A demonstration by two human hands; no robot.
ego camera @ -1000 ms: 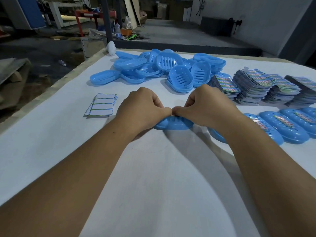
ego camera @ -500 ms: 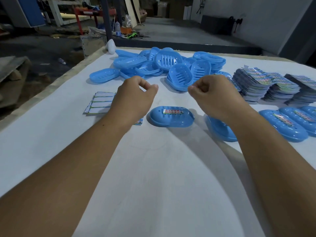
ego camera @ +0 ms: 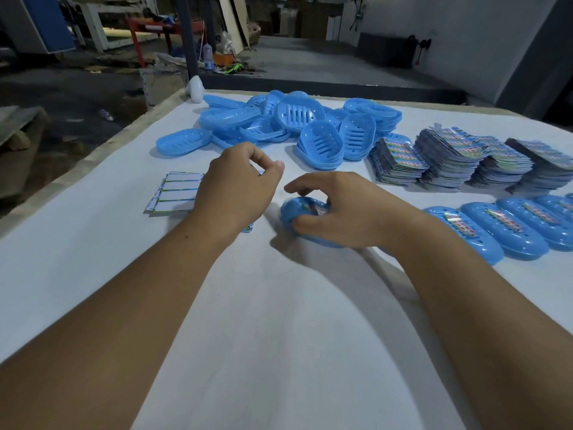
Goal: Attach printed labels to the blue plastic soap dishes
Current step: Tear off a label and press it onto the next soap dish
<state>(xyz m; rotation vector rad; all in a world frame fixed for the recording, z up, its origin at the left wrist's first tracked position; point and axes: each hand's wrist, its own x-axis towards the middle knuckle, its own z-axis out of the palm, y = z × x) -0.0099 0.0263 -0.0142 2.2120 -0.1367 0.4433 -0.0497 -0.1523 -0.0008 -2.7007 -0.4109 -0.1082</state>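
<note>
A blue soap dish (ego camera: 293,212) lies upside down on the white table with a colourful label on its base. My right hand (ego camera: 344,209) curls over it, thumb at the near rim and fingers on the far side, gripping it. My left hand (ego camera: 237,187) hovers to its left above a label sheet (ego camera: 175,195), fingers loosely curled with thumb and forefinger close together; nothing shows between them. A pile of unlabelled blue dishes (ego camera: 297,125) lies farther back. To the right sits a row of labelled dishes (ego camera: 502,231).
Stacks of printed cards (ego camera: 459,156) stand at the back right. The table's left edge (ego camera: 93,156) runs diagonally, with a floor drop beyond. A white object (ego camera: 195,88) sits at the far corner. A small label scrap (ego camera: 248,227) peeks out under my left wrist.
Both hands pressed the label onto the dish, then lifted apart. Now my right hand has come down and closed around the dish; my left hand stays raised to its left.
</note>
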